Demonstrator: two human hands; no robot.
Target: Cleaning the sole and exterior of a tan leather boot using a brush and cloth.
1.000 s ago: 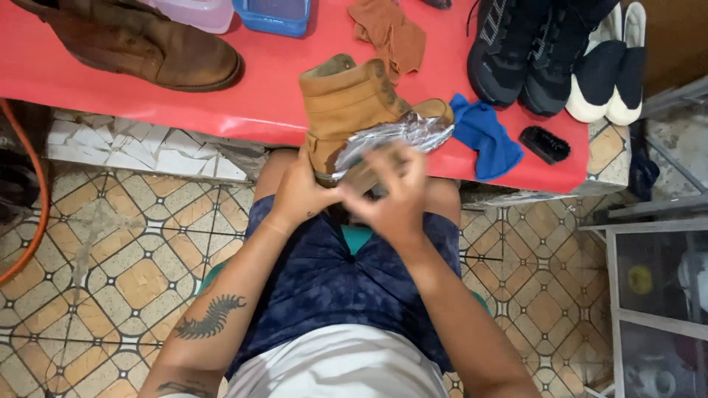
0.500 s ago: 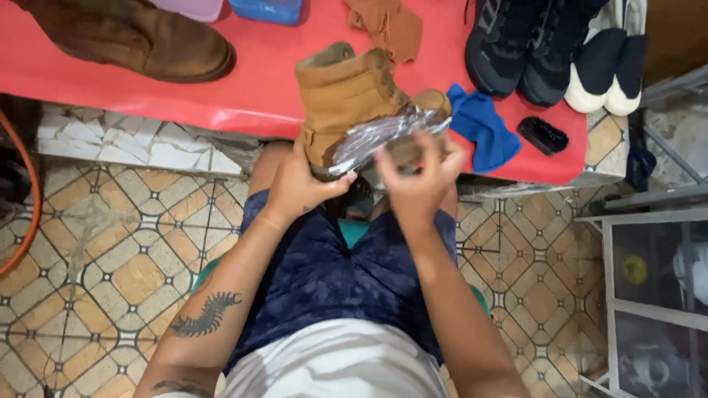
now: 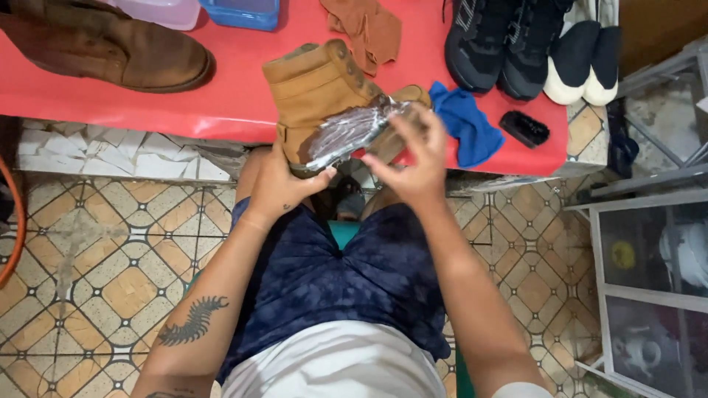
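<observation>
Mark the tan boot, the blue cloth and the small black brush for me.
tan boot point(image 3: 313, 92), head view, on the side of its upper shaft.
blue cloth point(image 3: 464, 125), head view, on its middle fold.
small black brush point(image 3: 524, 128), head view, on its back.

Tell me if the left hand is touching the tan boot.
Touching. The head view shows the left hand gripping the tan boot from below at the heel, thumb pressed against its foamy sole.

Tan boot point(image 3: 317, 96) held over red table point(image 3: 221, 103) edge.
Left hand point(image 3: 284, 184) grips heel; right hand point(image 3: 413, 158) presses wet, foamy sole point(image 3: 346, 133). Blue cloth point(image 3: 464, 121) just beside.
</observation>
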